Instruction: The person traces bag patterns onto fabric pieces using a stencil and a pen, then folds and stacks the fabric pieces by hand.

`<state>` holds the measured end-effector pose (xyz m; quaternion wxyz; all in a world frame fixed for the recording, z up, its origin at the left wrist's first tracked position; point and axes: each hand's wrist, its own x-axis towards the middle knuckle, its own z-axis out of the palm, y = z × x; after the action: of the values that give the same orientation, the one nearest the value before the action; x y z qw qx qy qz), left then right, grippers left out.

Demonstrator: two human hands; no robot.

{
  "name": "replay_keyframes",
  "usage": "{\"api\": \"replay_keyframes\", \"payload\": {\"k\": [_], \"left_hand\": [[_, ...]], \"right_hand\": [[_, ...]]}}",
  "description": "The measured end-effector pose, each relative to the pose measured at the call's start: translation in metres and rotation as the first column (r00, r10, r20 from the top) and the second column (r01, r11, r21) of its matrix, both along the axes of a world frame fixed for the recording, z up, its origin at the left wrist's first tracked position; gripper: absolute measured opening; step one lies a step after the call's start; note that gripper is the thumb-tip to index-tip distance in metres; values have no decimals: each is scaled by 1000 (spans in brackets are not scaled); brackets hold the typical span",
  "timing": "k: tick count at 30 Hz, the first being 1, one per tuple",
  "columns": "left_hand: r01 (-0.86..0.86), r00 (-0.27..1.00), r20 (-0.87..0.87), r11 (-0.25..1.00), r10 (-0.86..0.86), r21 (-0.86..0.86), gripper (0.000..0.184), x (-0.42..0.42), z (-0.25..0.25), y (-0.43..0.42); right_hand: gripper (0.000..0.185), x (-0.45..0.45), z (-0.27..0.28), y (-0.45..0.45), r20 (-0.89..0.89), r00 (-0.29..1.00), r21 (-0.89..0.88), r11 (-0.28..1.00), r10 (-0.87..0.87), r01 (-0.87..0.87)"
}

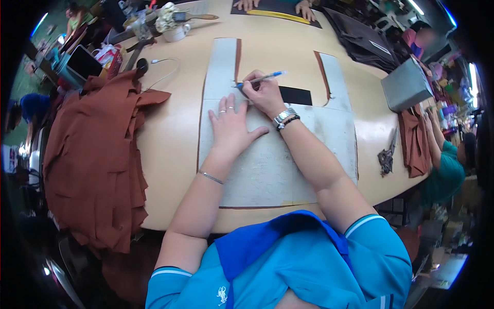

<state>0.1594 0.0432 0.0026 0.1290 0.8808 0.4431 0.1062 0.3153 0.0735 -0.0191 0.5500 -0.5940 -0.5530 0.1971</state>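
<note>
A large grey-white U-shaped template [288, 170] lies flat on the table in front of me. Reddish-brown material [322, 72] shows beneath it along its edges. My left hand [231, 126] presses flat on the template's left part, fingers spread. My right hand [264, 94] grips a pen [271, 76] with a blue end, just beyond my left fingertips. The pen's tip is at the inner corner of the left arm of the U. Beside my right hand, a black rectangular piece [296, 96] lies along the inner edge of the template.
A thick pile of brown pieces [95, 159] hangs over the table's left edge. Scissors [387, 157], a grey block [407, 85] and folded brown pieces [415, 141] are on the right. A mug [176, 34] and brush [198, 17] stand at the back. Another person's hands touch a yellow ruler [278, 15].
</note>
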Motion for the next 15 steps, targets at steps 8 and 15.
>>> {"api": "replay_keyframes", "payload": {"k": [8, 15], "left_hand": [[17, 1000, 16, 1000, -17, 13, 87, -2, -3, -1], [3, 1000, 8, 1000, -3, -22, 86, 0, 1, -4]], "right_hand": [[13, 8, 2, -4, -79, 995, -24, 998, -66, 64], [4, 141, -9, -101, 31, 913, 118, 908, -407, 401]]}}
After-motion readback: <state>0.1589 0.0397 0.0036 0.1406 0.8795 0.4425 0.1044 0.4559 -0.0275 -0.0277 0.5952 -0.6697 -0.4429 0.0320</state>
